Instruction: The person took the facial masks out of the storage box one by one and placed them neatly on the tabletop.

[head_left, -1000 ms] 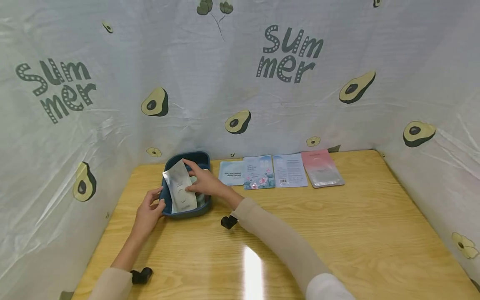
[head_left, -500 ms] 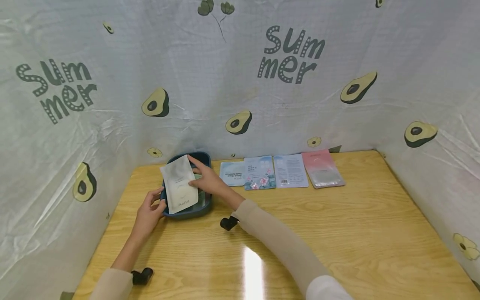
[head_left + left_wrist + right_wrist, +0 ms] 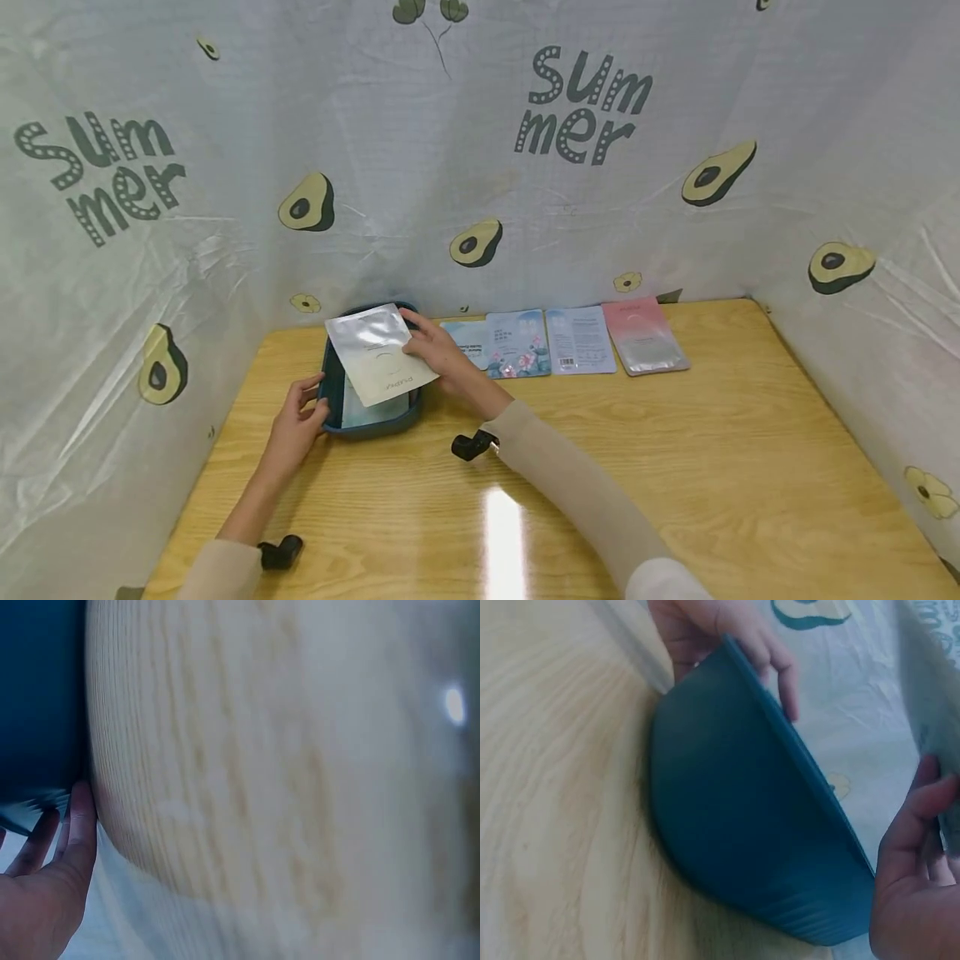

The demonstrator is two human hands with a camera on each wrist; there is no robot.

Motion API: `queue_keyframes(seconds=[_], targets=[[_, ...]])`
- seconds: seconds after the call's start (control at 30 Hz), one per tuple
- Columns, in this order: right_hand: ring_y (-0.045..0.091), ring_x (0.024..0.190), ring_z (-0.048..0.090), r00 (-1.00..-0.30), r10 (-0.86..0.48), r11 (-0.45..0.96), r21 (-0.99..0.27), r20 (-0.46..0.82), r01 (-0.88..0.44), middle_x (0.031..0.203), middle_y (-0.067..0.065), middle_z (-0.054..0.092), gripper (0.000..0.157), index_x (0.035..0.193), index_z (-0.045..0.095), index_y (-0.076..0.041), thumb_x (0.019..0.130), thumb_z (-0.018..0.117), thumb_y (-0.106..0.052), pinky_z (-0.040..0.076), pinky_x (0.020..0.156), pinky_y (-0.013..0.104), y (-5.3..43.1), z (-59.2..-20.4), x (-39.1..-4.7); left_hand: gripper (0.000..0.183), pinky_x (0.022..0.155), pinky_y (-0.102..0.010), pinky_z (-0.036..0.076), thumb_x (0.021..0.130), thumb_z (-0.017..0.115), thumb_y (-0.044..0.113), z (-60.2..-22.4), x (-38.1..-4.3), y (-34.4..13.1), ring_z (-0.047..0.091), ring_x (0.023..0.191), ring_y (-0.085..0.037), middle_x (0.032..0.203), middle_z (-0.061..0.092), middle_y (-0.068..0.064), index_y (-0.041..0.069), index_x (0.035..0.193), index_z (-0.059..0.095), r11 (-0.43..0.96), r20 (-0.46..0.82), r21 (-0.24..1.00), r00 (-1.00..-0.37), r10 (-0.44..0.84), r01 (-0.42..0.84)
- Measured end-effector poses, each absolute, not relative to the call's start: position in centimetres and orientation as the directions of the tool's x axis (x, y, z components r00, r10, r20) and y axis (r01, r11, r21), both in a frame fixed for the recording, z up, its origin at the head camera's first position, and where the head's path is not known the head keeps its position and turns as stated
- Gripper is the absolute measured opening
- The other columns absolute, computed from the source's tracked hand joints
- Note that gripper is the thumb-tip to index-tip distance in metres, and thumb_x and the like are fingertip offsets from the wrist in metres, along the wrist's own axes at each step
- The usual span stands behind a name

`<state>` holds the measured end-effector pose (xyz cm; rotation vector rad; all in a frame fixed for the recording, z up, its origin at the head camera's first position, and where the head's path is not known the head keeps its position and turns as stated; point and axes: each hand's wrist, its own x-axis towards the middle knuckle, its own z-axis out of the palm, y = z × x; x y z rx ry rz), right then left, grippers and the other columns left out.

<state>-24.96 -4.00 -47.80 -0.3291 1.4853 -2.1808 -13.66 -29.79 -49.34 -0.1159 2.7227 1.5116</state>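
My right hand point(image 3: 444, 354) pinches a silver and cream foil face mask packet point(image 3: 375, 346) by its right edge, tilted over a dark blue plastic bin point(image 3: 378, 431). In the right wrist view the packet point(image 3: 937, 712) stands above the bin wall point(image 3: 742, 802), with the thumb on one face. My left hand point(image 3: 296, 421) grips the bin's left rim; in the right wrist view its fingers reach over the rim. A pale blue-green packet point(image 3: 367, 412) lies inside the bin, partly hidden under the held one.
Along the back of the wooden table point(image 3: 585, 467) lie a light blue packet point(image 3: 467, 337), a flowered blue packet point(image 3: 517, 343), a pale printed packet point(image 3: 581, 340) and a pink and silver packet point(image 3: 645, 336). A patterned white sheet point(image 3: 405, 167) hangs behind and at both sides.
The right hand has lifted the silver packet and moved right and up with it, turning its lower end rightward. More of the bin's inside shows at lower left. The left hand stays on the rim.
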Motion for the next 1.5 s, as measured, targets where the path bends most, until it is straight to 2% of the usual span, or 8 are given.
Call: queue_keyframes(seconds=[0.13, 0.3, 0.53, 0.83, 1.0, 1.23, 1.33, 1.5], targets=[[0.016, 0.08, 0.071, -0.854, -0.515, -0.289, -0.923, -0.073, 0.254, 0.138, 0.015, 0.06, 0.065, 0.16, 0.035, -0.025, 0.102, 0.056, -0.002, 0.06, 0.067, 0.029, -3.4, -47.8, -24.5, 0.054, 0.079, -0.013, 0.048, 0.108, 0.048, 0.023, -49.4, -13.7, -29.9, 0.048, 0.132, -0.05, 0.154, 0.039, -0.028, 0.014, 0.158, 0.03, 0.525, -0.062, 0.848, -0.997, -0.043, -0.075], [0.017, 0.086, 0.072, -0.837, -0.545, -0.326, -0.909, -0.046, 0.261, 0.142, 0.014, 0.057, 0.071, 0.16, 0.033, -0.027, 0.1, 0.062, -0.002, 0.06, 0.07, 0.032, -2.4, -48.1, -24.0, 0.054, 0.079, -0.012, 0.047, 0.108, 0.047, 0.023, -49.4, -13.8, -29.8, 0.048, 0.132, -0.05, 0.154, 0.039, -0.028, 0.014, 0.158, 0.03, 0.516, -0.056, 0.854, -0.998, -0.037, -0.067], [0.019, 0.107, 0.068, -0.783, -0.623, -0.424, -0.841, 0.001, 0.336, 0.162, 0.009, 0.033, 0.083, 0.164, 0.016, -0.026, 0.1, 0.053, 0.011, 0.06, 0.081, 0.034, -0.1, -48.0, -22.6, 0.054, 0.079, -0.01, 0.046, 0.108, 0.046, 0.019, -49.6, -14.1, -29.3, 0.048, 0.132, -0.048, 0.152, 0.04, -0.03, 0.012, 0.158, 0.028, 0.505, -0.046, 0.861, -0.999, -0.024, -0.052], [0.017, 0.097, 0.072, -0.878, -0.476, -0.476, -0.854, 0.051, 0.209, 0.139, 0.013, 0.056, 0.068, 0.159, 0.035, -0.018, 0.1, 0.055, 0.01, 0.061, 0.076, 0.034, 1.4, -47.3, -22.1, 0.056, 0.077, -0.012, 0.048, 0.107, 0.046, 0.019, -49.4, -14.4, -29.3, 0.049, 0.13, -0.05, 0.15, 0.041, -0.032, 0.009, 0.159, 0.026, 0.512, -0.054, 0.857, -0.998, -0.02, -0.057], [0.017, 0.098, 0.071, -0.906, -0.42, -0.485, -0.857, 0.053, 0.175, 0.135, 0.011, 0.058, 0.067, 0.159, 0.037, -0.019, 0.101, 0.056, 0.007, 0.061, 0.075, 0.034, 2.2, -47.1, -22.0, 0.055, 0.078, -0.011, 0.047, 0.108, 0.047, 0.019, -49.5, -14.3, -29.5, 0.047, 0.132, -0.051, 0.151, 0.039, -0.032, 0.01, 0.158, 0.027, 0.508, -0.067, 0.859, -0.998, -0.02, -0.068], [0.018, 0.096, 0.071, -0.909, -0.417, -0.512, -0.833, 0.027, 0.21, 0.13, 0.007, 0.056, 0.066, 0.16, 0.033, -0.018, 0.102, 0.053, 0.007, 0.061, 0.074, 0.034, 3.5, -46.9, -21.9, 0.055, 0.077, -0.011, 0.047, 0.108, 0.046, 0.02, -49.6, -14.1, -29.7, 0.047, 0.131, -0.051, 0.152, 0.037, -0.033, 0.009, 0.158, 0.026, 0.52, -0.081, 0.851, -0.997, -0.014, -0.076], [0.018, 0.095, 0.072, -0.898, -0.439, -0.523, -0.812, -0.005, 0.26, 0.133, 0.011, 0.056, 0.067, 0.161, 0.03, -0.016, 0.102, 0.052, 0.007, 0.061, 0.074, 0.032, 4.1, -46.7, -21.7, 0.054, 0.077, -0.009, 0.045, 0.108, 0.047, 0.019, -49.6, -14.1, -29.8, 0.047, 0.131, -0.051, 0.152, 0.038, -0.033, 0.008, 0.157, 0.028, 0.528, -0.071, 0.846, -0.997, -0.019, -0.07], [0.017, 0.099, 0.072, -0.862, -0.503, -0.512, -0.782, -0.065, 0.357, 0.153, 0.016, 0.045, 0.069, 0.162, 0.026, -0.015, 0.102, 0.05, 0.009, 0.06, 0.075, 0.028, 5.0, -46.4, -21.2, 0.054, 0.078, -0.008, 0.044, 0.108, 0.047, 0.019, -49.6, -14.3, -29.8, 0.048, 0.13, -0.051, 0.154, 0.037, -0.032, 0.007, 0.157, 0.028, 0.533, -0.068, 0.844, -0.998, -0.015, -0.065]])
